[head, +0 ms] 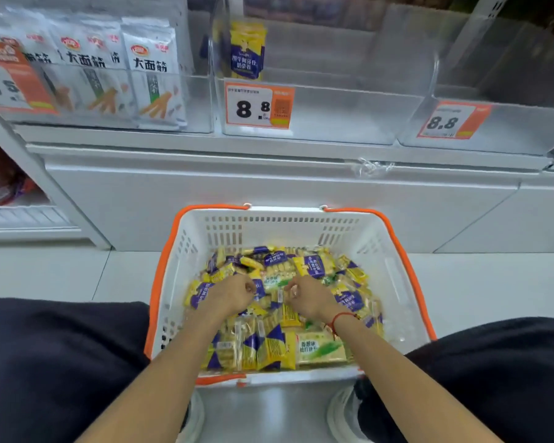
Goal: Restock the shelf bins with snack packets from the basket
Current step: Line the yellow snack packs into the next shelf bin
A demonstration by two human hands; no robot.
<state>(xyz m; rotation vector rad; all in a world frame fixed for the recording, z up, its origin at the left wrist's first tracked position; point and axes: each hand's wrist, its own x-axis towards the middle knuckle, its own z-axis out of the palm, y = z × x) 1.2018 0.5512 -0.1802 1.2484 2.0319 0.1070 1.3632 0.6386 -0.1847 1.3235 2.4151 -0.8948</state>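
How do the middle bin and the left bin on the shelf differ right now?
The middle bin holds just one yellow and purple packet, standing upright at its back left; the left bin is packed with a row of white packets. The middle bin's price tag reads 8.8; the left bin's tag is partly out of view. Both are clear plastic on the same shelf.

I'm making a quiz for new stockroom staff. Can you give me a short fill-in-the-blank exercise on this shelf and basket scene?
1. The white basket has handles and trim coloured ____.
2. The price tag on the middle bin reads ____.
3. The middle bin holds just ____ upright yellow and purple packet.
4. The red string is on the wrist of the ____ hand, while the left hand has none; both are down among the snack packets.

Missing words: orange; 8.8; one; right
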